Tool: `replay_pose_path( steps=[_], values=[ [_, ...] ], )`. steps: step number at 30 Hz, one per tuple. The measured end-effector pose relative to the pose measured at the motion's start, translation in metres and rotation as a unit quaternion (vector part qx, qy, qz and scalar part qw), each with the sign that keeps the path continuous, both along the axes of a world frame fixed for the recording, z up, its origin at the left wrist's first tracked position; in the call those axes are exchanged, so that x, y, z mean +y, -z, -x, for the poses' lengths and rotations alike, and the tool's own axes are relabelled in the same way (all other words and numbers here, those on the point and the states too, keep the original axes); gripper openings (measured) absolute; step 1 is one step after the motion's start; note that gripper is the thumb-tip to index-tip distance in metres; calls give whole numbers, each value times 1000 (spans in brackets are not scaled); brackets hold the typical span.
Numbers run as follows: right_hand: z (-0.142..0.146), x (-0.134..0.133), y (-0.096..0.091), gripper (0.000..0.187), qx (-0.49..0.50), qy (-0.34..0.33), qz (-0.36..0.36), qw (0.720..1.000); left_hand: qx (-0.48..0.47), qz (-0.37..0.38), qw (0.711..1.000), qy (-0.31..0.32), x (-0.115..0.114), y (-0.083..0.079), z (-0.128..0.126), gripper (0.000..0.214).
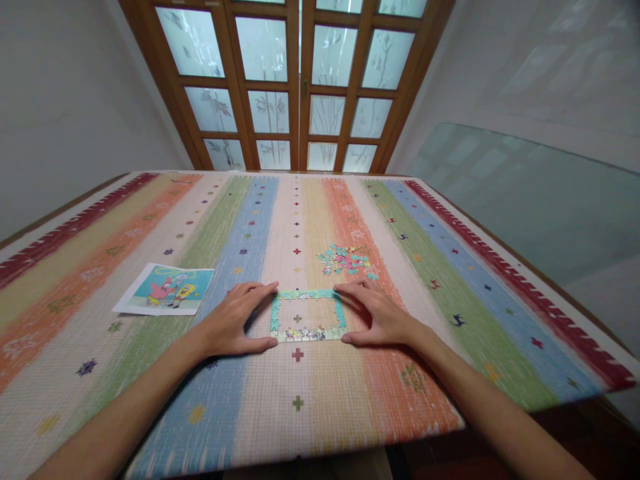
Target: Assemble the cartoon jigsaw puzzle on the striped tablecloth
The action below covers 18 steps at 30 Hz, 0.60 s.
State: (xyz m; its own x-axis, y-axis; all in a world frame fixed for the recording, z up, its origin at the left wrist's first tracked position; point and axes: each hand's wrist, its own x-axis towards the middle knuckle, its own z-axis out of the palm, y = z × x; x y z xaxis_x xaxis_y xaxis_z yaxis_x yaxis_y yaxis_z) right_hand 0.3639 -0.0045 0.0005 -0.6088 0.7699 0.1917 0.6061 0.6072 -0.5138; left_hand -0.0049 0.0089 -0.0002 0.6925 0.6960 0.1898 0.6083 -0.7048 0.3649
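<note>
A jigsaw puzzle border [307, 333] lies flat on the patterned cloth, its pieces joined into a rectangle with bare cloth inside. My left hand [235, 321] takes the border's left side between thumb and fingers, one at the lower corner and the others at the upper. On the opposite side, my right hand [383, 313] does the same, fingertips at the upper right corner and thumb by the lower right one. Just behind the border is a heap of loose puzzle pieces [345, 260], mostly turquoise with some pink and yellow.
A printed cartoon picture [170, 291] lies on the cloth left of my left hand. The striped tablecloth [297, 380] covers the table to its near edge. Beyond the table stand wood-framed glass doors [300, 87], and a glass panel [525, 193] leans at the right wall.
</note>
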Motion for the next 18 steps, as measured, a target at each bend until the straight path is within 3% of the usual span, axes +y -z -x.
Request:
replay_pose_path(
  steps=[18],
  values=[
    [-4, 0, -3, 90, 14, 9, 2, 1000, 6, -10, 1000, -8, 2, -5, 4, 98]
  ],
)
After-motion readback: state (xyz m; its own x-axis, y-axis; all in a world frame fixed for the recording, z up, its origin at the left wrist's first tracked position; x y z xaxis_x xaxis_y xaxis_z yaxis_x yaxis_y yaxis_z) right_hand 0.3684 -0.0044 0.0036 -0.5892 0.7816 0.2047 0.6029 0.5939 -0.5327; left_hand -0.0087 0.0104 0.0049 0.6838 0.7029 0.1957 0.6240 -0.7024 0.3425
